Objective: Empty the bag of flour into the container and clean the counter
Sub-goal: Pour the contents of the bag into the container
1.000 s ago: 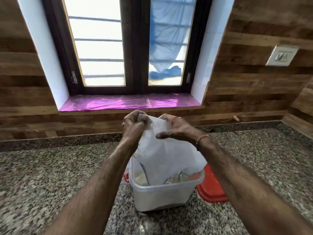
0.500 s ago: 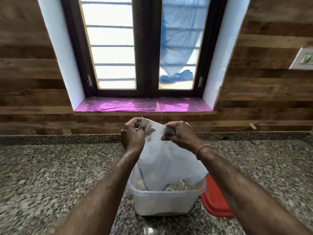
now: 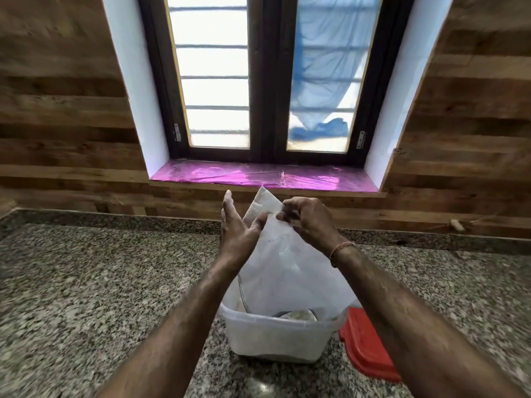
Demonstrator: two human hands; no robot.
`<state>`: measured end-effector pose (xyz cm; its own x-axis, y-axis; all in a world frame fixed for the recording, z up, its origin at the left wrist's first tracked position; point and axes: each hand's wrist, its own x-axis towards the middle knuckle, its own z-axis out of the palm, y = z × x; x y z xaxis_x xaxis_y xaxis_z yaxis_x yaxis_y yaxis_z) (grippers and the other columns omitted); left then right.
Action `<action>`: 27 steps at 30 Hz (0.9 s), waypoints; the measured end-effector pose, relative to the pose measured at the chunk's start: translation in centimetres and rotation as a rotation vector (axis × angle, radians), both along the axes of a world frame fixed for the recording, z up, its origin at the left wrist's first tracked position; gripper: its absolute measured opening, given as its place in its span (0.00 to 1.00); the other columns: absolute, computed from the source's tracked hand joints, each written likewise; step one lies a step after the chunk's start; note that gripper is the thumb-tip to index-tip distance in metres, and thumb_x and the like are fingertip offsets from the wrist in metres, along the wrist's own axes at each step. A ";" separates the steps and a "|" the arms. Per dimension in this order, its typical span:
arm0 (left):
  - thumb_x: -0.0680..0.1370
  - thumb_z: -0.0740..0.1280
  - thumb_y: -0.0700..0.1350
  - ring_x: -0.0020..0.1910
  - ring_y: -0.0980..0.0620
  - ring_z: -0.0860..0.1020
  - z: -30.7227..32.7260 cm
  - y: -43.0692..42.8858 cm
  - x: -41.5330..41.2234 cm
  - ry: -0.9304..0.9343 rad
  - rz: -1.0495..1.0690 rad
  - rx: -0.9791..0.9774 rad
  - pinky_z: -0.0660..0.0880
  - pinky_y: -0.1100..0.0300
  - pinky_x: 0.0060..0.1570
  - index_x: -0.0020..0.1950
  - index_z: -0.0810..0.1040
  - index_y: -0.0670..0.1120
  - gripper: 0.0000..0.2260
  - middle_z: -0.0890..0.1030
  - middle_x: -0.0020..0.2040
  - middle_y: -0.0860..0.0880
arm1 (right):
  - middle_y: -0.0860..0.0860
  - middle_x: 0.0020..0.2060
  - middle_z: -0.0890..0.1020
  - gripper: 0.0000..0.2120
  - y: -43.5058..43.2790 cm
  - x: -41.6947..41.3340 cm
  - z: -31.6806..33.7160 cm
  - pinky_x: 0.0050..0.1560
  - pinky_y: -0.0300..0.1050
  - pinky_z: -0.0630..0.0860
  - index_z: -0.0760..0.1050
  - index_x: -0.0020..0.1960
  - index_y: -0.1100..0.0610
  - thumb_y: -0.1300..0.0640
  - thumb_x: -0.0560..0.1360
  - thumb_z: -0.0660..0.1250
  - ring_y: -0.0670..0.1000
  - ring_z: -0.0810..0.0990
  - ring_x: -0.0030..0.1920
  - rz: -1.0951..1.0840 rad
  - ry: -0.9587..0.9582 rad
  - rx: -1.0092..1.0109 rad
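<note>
Right grip (image 3: 304, 222) pinches one bag (image 3: 287, 271) over one container (image 3: 275, 337); left grip (image 3: 238, 225) spread flat

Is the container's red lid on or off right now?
Off. The red lid lies flat on the counter beside the container, whose open top takes the mouth of the upended flour bag.

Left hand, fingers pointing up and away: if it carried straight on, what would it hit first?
Probably the wood wall just below the pink sill. The left hand is open beside the bag, and nothing shows between its fingertips and the wall, though depth is unclear.
</note>
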<state>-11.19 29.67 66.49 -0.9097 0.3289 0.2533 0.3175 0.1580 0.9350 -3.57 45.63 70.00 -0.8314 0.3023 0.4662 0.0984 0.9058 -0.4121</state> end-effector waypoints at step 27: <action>0.72 0.74 0.53 0.40 0.51 0.84 0.8 -3.0 0.2 0.240 0.202 -0.271 0.82 0.46 0.38 0.52 0.78 0.55 0.11 0.85 0.42 0.56 | 0.46 0.41 0.87 0.02 0.6 -0.5 2.1 0.48 0.45 0.81 0.85 0.45 0.49 0.52 0.76 0.75 0.46 0.84 0.42 0.249 -0.014 0.193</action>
<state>-10.98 26.67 67.28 -0.8885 0.2337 0.3950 0.4589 0.4696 0.7542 -4.10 46.21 72.10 -0.8754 -0.0039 0.4833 -0.1315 0.9642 -0.2304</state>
